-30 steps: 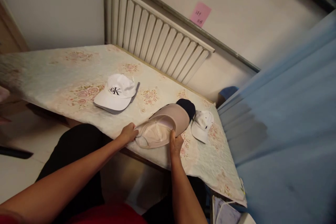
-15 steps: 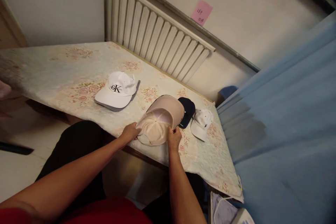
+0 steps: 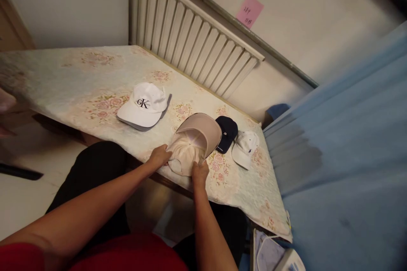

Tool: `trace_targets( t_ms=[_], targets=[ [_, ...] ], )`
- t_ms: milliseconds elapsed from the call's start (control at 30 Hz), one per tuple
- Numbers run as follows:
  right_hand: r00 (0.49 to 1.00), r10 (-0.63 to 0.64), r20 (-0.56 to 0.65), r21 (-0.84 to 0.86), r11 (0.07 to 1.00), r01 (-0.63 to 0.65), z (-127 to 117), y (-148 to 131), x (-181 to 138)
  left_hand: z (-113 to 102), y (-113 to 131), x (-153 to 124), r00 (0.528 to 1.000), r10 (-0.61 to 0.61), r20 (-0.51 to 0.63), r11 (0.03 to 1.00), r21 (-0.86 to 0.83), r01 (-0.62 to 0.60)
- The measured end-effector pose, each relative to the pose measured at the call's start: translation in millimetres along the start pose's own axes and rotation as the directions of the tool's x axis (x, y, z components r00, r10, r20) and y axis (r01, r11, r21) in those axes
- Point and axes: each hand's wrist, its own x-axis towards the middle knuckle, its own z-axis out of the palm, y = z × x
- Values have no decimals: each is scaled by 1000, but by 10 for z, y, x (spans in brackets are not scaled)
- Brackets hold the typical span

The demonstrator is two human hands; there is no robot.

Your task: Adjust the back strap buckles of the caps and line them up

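A beige baseball cap [image 3: 187, 146] lies upside down near the front edge of the flowered bed cover, its hollow inside facing me and its brim pointing away. My left hand [image 3: 160, 156] is closed on the cap's left edge. On its lower right edge, my right hand [image 3: 200, 173] is closed too, the thumb over the rim. Just beyond the brim sits a navy cap [image 3: 227, 133], partly hidden by it. A white cap [image 3: 245, 148] with a small dark mark rests to the right of that. Off to the left is a white cap with black letters [image 3: 144, 106], on top of something grey.
The flowered cover [image 3: 73, 80] spreads over a bed-like surface. Behind it a radiator [image 3: 190, 29] runs along the wall, with a pink note [image 3: 249, 10] above. A blue curtain [image 3: 343, 156] hangs at the right. A pale appliance [image 3: 291, 261] stands at the lower right.
My right hand has slid down and left along the cap's rim, from beside the brim to the crown edge. The crown looks more squeezed in. My left hand still holds its side.
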Motion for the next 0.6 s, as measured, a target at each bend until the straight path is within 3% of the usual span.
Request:
trace_targets(
  t_ms=[300,600],
  targets=[
    [1000,-12,-15,-58,998,12,-164,33,40,-28,55,9,997,-50,66,998,-37,52],
    [999,36,20,-49,998,-35,-88,31,-11,-56,109,-10,993,-78,92,996,-36,82]
  ],
)
